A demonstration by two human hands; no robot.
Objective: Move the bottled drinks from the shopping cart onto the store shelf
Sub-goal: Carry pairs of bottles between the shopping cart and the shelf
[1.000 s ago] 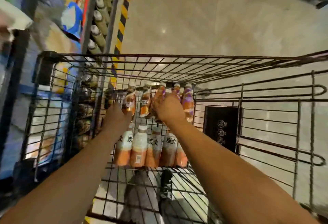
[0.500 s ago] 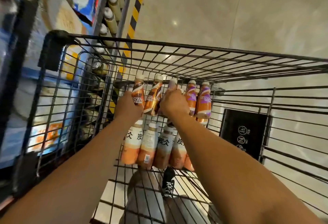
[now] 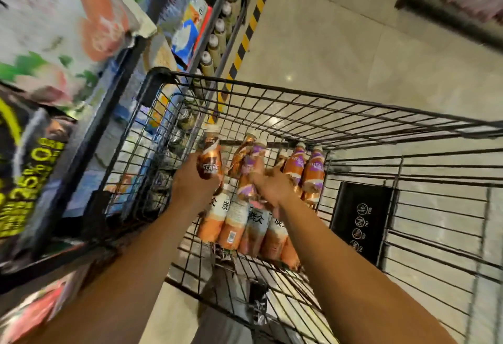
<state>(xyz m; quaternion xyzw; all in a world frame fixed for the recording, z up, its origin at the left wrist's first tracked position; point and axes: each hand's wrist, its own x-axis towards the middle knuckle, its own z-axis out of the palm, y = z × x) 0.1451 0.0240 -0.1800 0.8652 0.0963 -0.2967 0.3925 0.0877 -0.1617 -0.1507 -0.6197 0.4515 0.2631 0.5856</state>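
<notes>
Inside the black wire shopping cart (image 3: 272, 90) stand two rows of bottled drinks. My left hand (image 3: 194, 183) is shut on a brown coffee bottle (image 3: 209, 159) and holds it a little above the others. My right hand (image 3: 273, 185) grips a purple-and-brown coffee bottle (image 3: 251, 169), which is tilted and blurred. Two more purple coffee bottles (image 3: 306, 169) stand at the far right of the back row. A row of orange-and-white bottles (image 3: 236, 224) stands nearer to me, under my wrists. The store shelf (image 3: 190, 30) runs along the left of the cart.
The shelf at left holds boxed goods and a line of white-capped bottles (image 3: 217, 41). A yellow-and-black striped strip (image 3: 245, 36) marks the floor by the shelf. A black sign panel (image 3: 362, 221) hangs on the cart's right side. Tiled floor lies beyond the cart.
Both hands have closed on bottles in the back row and raised them. The view has swung up and left, bringing more of the shelf into sight.
</notes>
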